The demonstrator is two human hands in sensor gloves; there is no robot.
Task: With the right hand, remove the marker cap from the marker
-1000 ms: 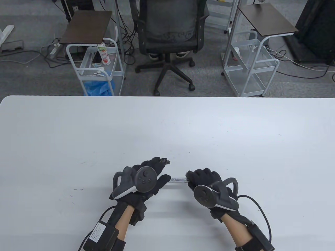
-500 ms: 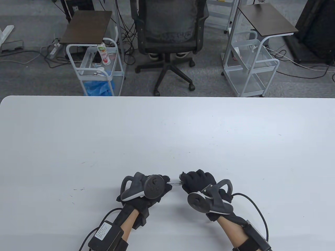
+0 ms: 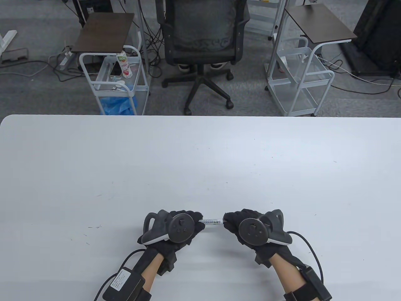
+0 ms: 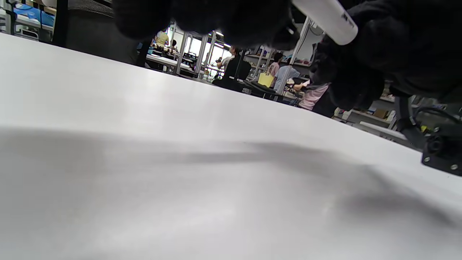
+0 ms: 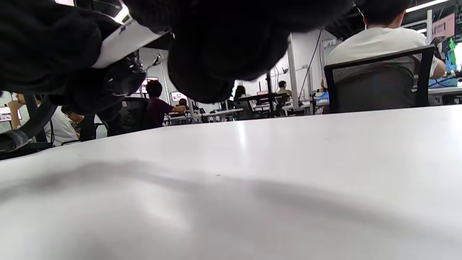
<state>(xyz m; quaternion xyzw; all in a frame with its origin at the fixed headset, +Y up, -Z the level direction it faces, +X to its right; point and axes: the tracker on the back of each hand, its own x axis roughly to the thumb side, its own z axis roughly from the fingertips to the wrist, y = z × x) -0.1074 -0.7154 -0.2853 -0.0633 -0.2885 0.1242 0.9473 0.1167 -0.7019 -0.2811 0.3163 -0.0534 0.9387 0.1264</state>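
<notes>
**Two gloved hands hold one marker between them**

The marker (image 3: 212,222) is white with small black print on it. It lies level, up in the air above the white tabletop (image 3: 200,163), and stretches from one hand across to the other.

The left hand (image 3: 175,227) has its fingers curled around the left end of the marker. In the left wrist view the white barrel (image 4: 326,20) pokes out from between the dark fingers (image 4: 238,18) at the top.

The right hand (image 3: 250,227) has its fingers closed around the right end. The marker cap is hidden inside those fingers, so I cannot tell if it is on or off. In the right wrist view the white barrel (image 5: 126,41) runs between the two black gloves, and the right fingers (image 5: 223,54) bunch up just beside it.

Only a short white piece of marker shows between the two sets of fingers. Both hands are near the front edge of the tabletop. Gray shadows lie on the tabletop under the fingers.
</notes>
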